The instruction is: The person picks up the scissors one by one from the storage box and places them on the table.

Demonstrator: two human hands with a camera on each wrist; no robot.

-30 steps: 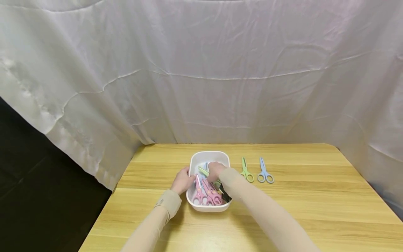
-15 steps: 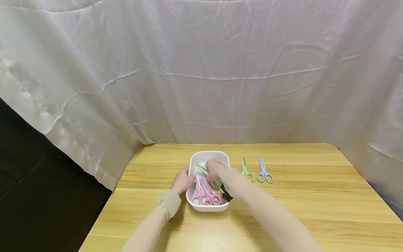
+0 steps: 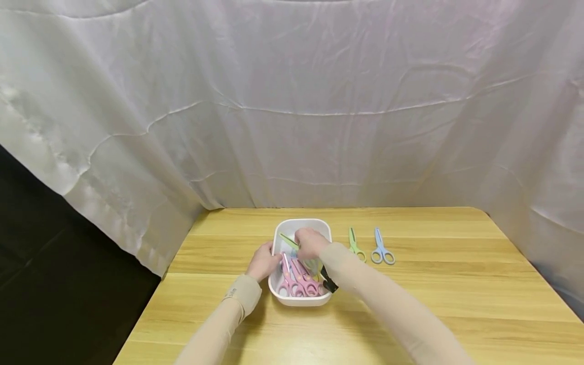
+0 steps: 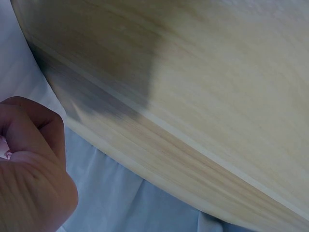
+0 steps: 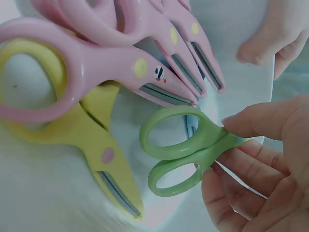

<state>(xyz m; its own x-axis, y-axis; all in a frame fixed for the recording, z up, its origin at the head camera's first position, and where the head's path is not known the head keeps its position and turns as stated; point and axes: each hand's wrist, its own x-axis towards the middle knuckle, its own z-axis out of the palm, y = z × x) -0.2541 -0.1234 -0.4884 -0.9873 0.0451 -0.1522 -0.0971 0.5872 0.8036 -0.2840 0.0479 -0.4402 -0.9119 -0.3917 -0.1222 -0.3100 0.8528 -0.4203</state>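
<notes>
A white box (image 3: 300, 301) stands on the table, with several pairs of scissors in it. My left hand (image 3: 264, 262) grips its left wall, the thumb over the rim; in the left wrist view, that hand (image 4: 34, 169) shows only in part. Inside the box, my right hand (image 3: 312, 244) pinches green scissors (image 5: 188, 147) near the pivot, handles toward me and blades (image 3: 288, 241) pointing to the far left. Pink scissors (image 5: 137, 67) and yellow scissors (image 5: 108, 159) lie beside them. A bit of blue scissors (image 5: 192, 123) shows under the green ones.
To the right of the box, another pair of green scissors (image 3: 354, 243) and blue scissors (image 3: 381, 248) lie side by side on the wooden table (image 3: 438, 284), tips pointing away. A pale curtain (image 3: 319, 126) hangs behind the table. A black piece (image 3: 329, 283) shows under my right wrist.
My right hand has shifted slightly left and away, and the green scissors in it have moved with it, their tips now farther left. The left hand stays at the box wall.
</notes>
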